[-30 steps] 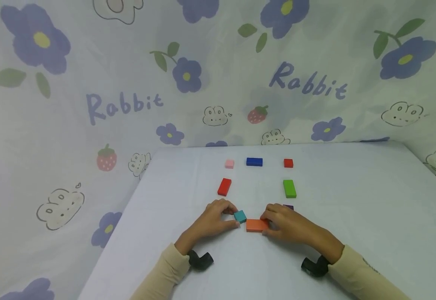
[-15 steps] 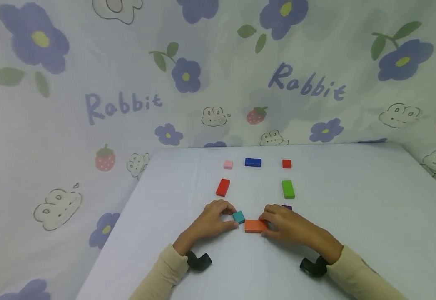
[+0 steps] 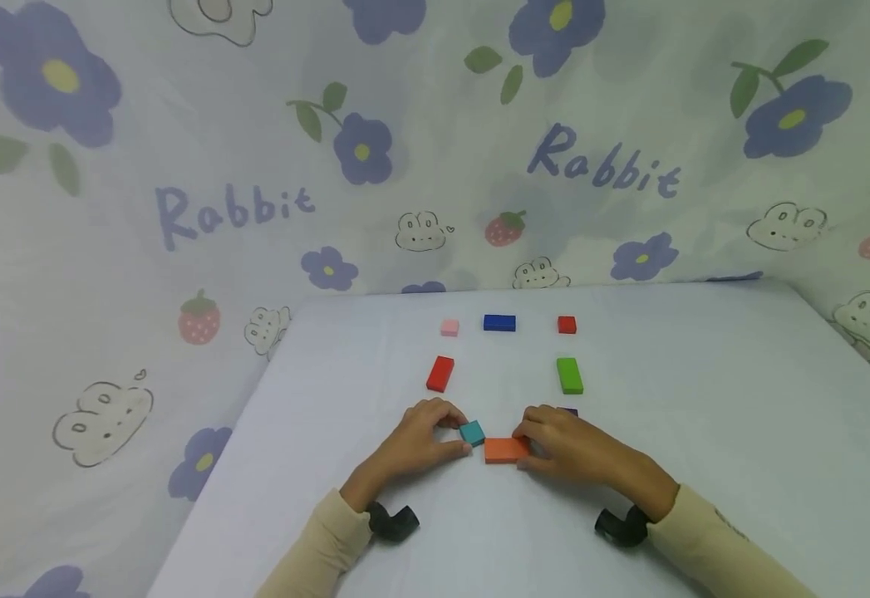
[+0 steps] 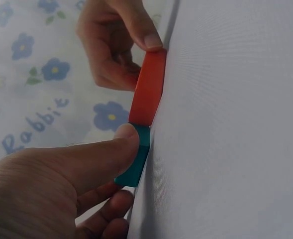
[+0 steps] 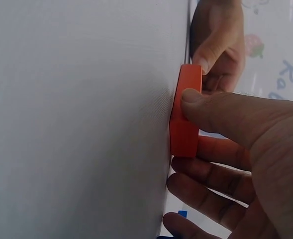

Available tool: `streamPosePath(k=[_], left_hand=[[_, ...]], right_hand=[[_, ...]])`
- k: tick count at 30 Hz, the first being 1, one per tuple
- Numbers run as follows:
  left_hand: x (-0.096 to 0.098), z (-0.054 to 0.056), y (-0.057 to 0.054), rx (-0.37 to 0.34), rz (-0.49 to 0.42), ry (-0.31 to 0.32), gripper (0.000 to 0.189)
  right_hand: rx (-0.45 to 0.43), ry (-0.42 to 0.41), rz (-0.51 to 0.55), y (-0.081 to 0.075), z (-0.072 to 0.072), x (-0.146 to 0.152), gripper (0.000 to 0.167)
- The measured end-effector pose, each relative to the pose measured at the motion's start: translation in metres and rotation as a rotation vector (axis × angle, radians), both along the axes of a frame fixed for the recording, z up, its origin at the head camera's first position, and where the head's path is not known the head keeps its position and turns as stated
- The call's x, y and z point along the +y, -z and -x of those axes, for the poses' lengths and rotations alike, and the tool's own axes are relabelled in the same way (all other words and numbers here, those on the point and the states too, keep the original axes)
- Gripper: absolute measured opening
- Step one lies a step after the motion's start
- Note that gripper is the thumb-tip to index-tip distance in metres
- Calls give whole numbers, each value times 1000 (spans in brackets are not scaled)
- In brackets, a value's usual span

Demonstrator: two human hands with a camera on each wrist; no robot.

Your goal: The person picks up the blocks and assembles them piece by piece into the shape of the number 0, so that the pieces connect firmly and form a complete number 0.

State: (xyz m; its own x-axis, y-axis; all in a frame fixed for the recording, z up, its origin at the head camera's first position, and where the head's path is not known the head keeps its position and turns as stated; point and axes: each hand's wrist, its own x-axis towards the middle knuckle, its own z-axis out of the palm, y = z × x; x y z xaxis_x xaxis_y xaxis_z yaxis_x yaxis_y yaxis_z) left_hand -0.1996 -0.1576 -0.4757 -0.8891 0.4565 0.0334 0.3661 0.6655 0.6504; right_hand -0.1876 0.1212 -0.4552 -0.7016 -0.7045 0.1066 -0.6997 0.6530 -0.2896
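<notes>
A small teal square block [image 3: 472,433] lies on the white table, and my left hand [image 3: 421,438] pinches it between thumb and fingers. Just right of it, an orange rectangular block [image 3: 505,451] lies flat. My right hand [image 3: 571,446] grips the orange block by its right end, with the thumb on the near side. The left wrist view shows the teal block [image 4: 135,162] and the orange block [image 4: 148,89] end to end, touching or nearly so. In the right wrist view the orange block [image 5: 187,112] hides the teal one.
Beyond the hands lie a red rectangular block [image 3: 440,374], a green one [image 3: 570,376], a pink cube [image 3: 449,328], a blue block [image 3: 499,323] and a small red block [image 3: 567,325]. A dark purple block [image 3: 567,411] is partly hidden behind my right hand. A printed curtain [image 3: 360,216] hangs behind.
The whole head view has shifted slightly, so everything appears a little further left. Both hands keep their hold on the same blocks, with no clear movement across the table.
</notes>
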Motion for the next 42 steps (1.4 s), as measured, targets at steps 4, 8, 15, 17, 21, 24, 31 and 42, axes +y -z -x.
streamPosePath(k=[4, 8, 15, 17, 21, 24, 31, 42], left_hand=[[-1, 2, -2, 10, -7, 4, 29], [-1, 1, -2, 1, -8, -10, 29], [-1, -3, 2, 6, 9, -7, 30], [0, -4, 2, 3, 2, -9, 30], [0, -5, 1, -6, 9, -6, 30], [0, -4, 0, -4, 11, -8, 30], [-1, -7, 4, -22, 5, -23, 29], [0, -6, 2, -4, -3, -26, 30]], right_hand=[[22, 20, -13, -2, 1, -2, 32], [26, 32, -14, -1, 1, -3, 32], [22, 54, -35, 2, -2, -3, 34], [24, 49, -36, 2, -3, -2, 36], [34, 17, 8, -3, -2, 3, 37], [52, 35, 84, -12, 2, 12, 34], [-38, 168, 130, -25, 13, 44, 27], [-180, 289, 230, -2, 17, 75, 29]])
